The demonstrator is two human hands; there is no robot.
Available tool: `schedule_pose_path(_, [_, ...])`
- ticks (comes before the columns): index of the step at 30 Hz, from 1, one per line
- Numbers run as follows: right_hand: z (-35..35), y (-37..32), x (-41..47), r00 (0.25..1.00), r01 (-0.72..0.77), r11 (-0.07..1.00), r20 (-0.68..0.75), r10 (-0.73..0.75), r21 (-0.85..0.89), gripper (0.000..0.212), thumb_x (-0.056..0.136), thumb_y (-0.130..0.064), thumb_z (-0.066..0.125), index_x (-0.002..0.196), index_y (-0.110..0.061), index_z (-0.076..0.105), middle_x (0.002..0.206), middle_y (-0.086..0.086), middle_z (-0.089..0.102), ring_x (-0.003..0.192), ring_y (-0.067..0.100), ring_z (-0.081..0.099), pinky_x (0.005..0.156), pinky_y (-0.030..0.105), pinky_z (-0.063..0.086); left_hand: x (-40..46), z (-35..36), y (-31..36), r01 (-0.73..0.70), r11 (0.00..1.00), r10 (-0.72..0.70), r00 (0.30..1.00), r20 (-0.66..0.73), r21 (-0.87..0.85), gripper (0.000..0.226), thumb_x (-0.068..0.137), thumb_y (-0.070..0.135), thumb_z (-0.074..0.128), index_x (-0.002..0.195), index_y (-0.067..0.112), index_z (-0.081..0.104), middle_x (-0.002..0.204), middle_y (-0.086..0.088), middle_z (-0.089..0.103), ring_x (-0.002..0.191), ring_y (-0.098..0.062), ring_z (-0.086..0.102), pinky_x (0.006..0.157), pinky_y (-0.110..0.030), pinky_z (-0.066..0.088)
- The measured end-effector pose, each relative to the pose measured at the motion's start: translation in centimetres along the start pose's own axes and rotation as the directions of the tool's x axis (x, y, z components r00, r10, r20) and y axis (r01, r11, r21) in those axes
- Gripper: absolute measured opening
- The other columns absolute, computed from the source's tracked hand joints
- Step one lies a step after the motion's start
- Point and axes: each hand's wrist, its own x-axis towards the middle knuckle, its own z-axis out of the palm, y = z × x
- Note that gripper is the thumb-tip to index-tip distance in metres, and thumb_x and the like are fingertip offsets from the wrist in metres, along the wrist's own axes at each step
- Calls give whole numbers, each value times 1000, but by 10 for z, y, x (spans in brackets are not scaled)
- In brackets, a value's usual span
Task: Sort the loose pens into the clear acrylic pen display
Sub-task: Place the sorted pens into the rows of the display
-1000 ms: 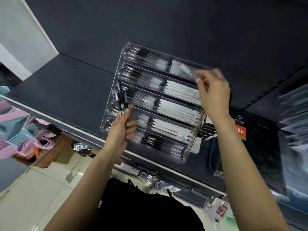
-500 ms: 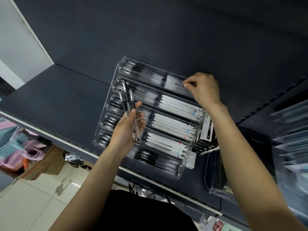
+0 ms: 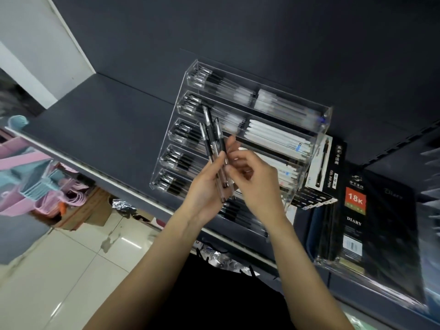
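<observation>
A clear acrylic pen display (image 3: 325, 120) with several stepped rows stands on a dark shelf; its rows hold black-capped pens on the left and white pens on the right. My left hand (image 3: 204, 189) grips a small bunch of black gel pens (image 3: 213, 141), tips pointing up, in front of the display's middle rows. My right hand (image 3: 257, 184) has come against the bunch, and its thumb and forefinger pinch one of the pens near the bunch's middle. Both hands hide part of the lower rows.
A black pen box (image 3: 326, 163) leans against the display's right side. Diary notebooks (image 3: 357, 225) in a clear holder stand further right. The dark shelf (image 3: 107, 129) stretches left; pink and blue goods (image 3: 31, 177) and a tiled floor (image 3: 71, 258) lie below it.
My right hand left the display's top row and came down to the bunch in my left hand. The left hand kept hold of the pens. The camera view shifted.
</observation>
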Motion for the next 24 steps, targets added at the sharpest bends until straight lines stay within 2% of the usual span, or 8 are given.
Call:
schedule_pose_path(3, [6, 8, -6, 998, -44, 998, 56, 41, 38, 15, 84, -17, 69, 96, -26, 65, 84, -15, 67, 81, -4, 62, 75, 11, 48, -12, -13, -6, 24, 998, -21, 999, -49, 66, 35, 96, 30, 42, 125, 24, 60, 115, -6, 66, 101, -19, 64, 85, -33, 52])
schedule_pose_path(6, [4, 19, -15, 998, -65, 998, 10, 65, -13, 13, 84, -17, 68, 93, -26, 65, 81, -16, 66, 78, -4, 60, 71, 9, 45, -23, -36, -9, -26, 979, 70, 973, -219, 200, 32, 101, 26, 38, 128, 26, 56, 115, 3, 68, 103, -11, 65, 91, -30, 53])
schedule_pose_path(8, [-4, 28, -23, 998, -68, 997, -10, 68, -38, 12, 85, -14, 66, 93, -23, 65, 81, -16, 64, 76, -2, 59, 68, 6, 43, -31, -55, -6, -57, 947, 167, 928, -333, 317, 31, 102, 25, 37, 126, 24, 58, 86, 8, 68, 74, -4, 64, 73, -19, 53])
schedule_pose_path(9, [-9, 33, -28, 999, -53, 995, -18, 51, -82, 12, 86, -12, 66, 93, -21, 65, 82, -16, 64, 75, 0, 59, 67, 5, 42, -36, -65, -3, -62, 931, 207, 902, -380, 360, 31, 103, 25, 36, 123, 22, 59, 69, 9, 58, 59, -4, 53, 60, -15, 48])
schedule_pose_path(12, [-23, 55, -44, 997, 35, 927, -51, -58, -372, 14, 84, -9, 67, 93, -20, 67, 86, -9, 66, 71, 4, 58, 66, 10, 44, -49, -91, 4, -63, 934, 234, 850, -471, 351, 26, 103, 28, 38, 111, 17, 60, 56, 10, 29, 47, -5, 24, 40, -14, 26])
schedule_pose_path(15, [-22, 73, -64, 997, 37, 821, -36, -69, -569, 16, 81, -9, 71, 92, -20, 70, 92, -5, 67, 80, 16, 63, 64, 31, 54, -56, -100, 7, -28, 962, 162, 861, -482, 273, 27, 100, 42, 37, 104, 21, 53, 58, 10, 24, 45, -4, 20, 39, -16, 19])
schedule_pose_path(19, [-4, 86, -80, 998, 51, 719, 3, -68, -693, 17, 76, -8, 75, 89, -19, 73, 85, -3, 69, 81, 22, 66, 57, 31, 53, -62, -95, -4, -39, 949, 176, 889, -422, 313, 20, 102, 38, 35, 112, 25, 46, 57, 11, 27, 48, -5, 21, 43, -18, 20])
schedule_pose_path(24, [13, 96, -75, 996, 89, 696, 45, -81, -713, 17, 74, -7, 77, 86, -20, 75, 81, -3, 70, 78, 22, 66, 49, 32, 54, -67, -88, -16, -27, 924, 188, 901, -392, 382, 20, 104, 31, 33, 108, 22, 50, 61, 8, 33, 52, -6, 29, 52, -19, 28])
